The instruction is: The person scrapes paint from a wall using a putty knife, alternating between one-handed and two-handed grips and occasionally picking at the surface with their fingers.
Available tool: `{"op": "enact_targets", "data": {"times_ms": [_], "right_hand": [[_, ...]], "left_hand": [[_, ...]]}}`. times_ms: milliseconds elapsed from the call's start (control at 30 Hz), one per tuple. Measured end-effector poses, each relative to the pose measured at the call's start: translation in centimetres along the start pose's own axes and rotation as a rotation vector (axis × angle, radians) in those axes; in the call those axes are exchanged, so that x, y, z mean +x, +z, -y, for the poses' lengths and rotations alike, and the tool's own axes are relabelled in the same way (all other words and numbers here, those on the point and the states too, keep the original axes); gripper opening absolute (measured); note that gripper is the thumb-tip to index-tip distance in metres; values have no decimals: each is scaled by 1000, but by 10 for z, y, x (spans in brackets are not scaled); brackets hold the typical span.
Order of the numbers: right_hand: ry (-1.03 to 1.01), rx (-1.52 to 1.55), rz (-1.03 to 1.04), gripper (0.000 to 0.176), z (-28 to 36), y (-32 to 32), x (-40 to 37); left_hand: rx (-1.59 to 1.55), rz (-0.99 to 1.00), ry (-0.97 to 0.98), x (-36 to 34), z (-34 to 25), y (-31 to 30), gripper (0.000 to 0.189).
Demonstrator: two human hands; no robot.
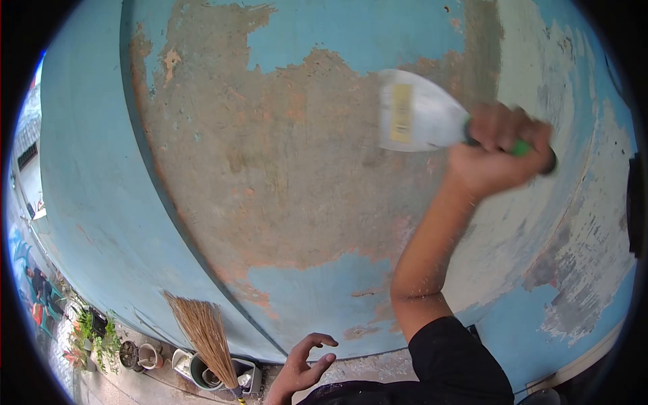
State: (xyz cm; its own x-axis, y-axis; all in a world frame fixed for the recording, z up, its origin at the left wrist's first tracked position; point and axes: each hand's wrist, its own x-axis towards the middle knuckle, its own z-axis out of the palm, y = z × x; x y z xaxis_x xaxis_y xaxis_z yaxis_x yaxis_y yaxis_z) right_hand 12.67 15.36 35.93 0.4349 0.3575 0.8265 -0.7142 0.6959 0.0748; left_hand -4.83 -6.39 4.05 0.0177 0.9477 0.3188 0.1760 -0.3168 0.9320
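Note:
My right hand is wrapped round the green and black handle of a putty knife, raised high on the right. Its wide metal blade, with a yellow label, points left in front of the wall. Blue paint is stripped there down to bare grey-brown plaster, with ragged blue patches above and below. Low in the middle, my left hand holds nothing, its fingers curved and apart from the thumb. Pale flecks dot my right forearm.
A straw broom leans at lower left beside a green bucket and a grey container. Potted plants stand further left. A raised vertical edge runs down the wall. A person sits far left.

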Motion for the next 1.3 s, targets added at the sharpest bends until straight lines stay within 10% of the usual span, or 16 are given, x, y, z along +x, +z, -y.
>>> {"op": "enact_targets", "data": {"times_ms": [500,700,800,933,1000,1100,1300], "right_hand": [[-144,-61,64,31,-3,2,-9],[586,33,217,22,25,-93,-158],[942,-411,236,15,63,-129,-263],[1168,-559,74,17,110,-137,-360],[1198,-367,-399,20,125,-130,-387],[936,-324,-575,25,128,-136,-398],[879,-449,-618,28,138,-147,-380]], "left_hand": [[18,6,-42,-10,7,-2,36],[-28,-144,-76,-19,24,9,34],[-12,-224,-169,-29,38,6,41],[80,-179,-467,-41,57,4,60],[-59,-141,-684,-52,108,5,70],[-566,-10,-946,-59,135,5,66],[-867,-56,-751,-49,91,13,26]]}}
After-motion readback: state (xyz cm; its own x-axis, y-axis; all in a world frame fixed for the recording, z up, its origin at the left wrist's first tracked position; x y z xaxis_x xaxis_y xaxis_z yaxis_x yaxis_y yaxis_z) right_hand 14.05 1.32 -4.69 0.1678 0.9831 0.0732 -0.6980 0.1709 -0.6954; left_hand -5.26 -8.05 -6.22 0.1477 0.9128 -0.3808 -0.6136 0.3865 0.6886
